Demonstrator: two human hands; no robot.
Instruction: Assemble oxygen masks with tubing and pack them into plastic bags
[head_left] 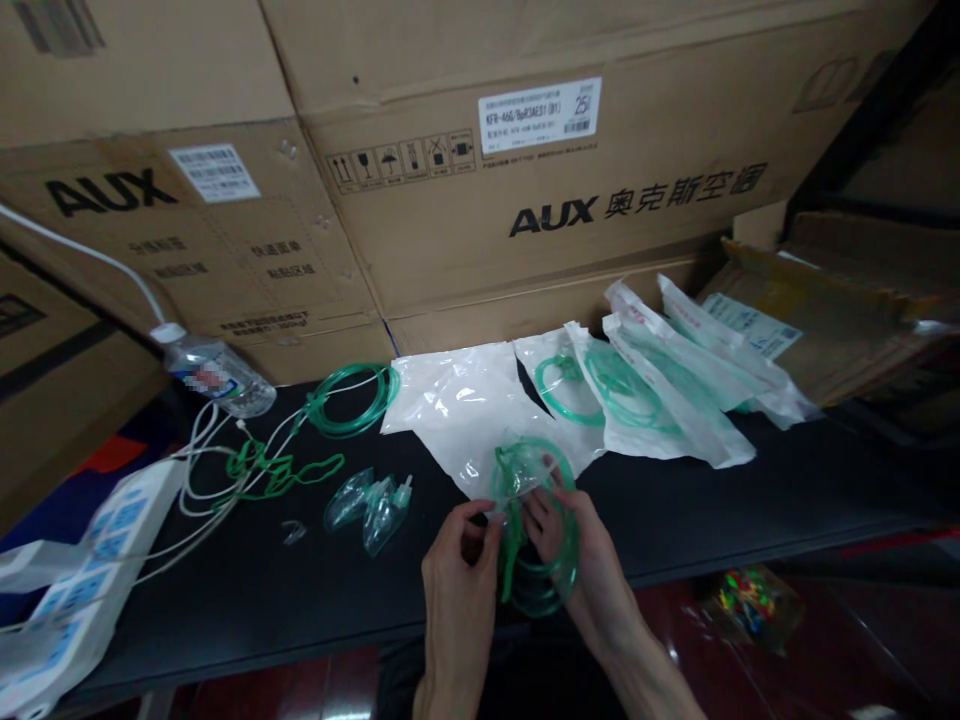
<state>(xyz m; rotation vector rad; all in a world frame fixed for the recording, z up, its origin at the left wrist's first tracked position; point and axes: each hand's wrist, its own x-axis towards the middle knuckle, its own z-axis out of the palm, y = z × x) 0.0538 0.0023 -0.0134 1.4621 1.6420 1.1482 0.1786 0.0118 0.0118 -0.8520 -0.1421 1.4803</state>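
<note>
In front of me is an oxygen mask set: a clear mask (529,472), a green strap (511,550) and coiled green tubing (541,598). My right hand (581,545) holds the set from the right, its fingers showing through the clear plastic and the loops. On the other side, my left hand (459,565) is closed in a pinch at the mask's left edge. The exact spot between its fingertips is hard to see. Just beyond lie flattened white and clear pouches (465,400). Two small clear masks (384,512) rest left of my hands.
Another green tubing coil (352,425) and green straps (259,470) lie leftward among white cables. A water bottle (217,370) leans there, near a power strip (105,570). Several packed mask pouches (675,385) lie right. Large cartons (420,240) stand behind the black table (285,600).
</note>
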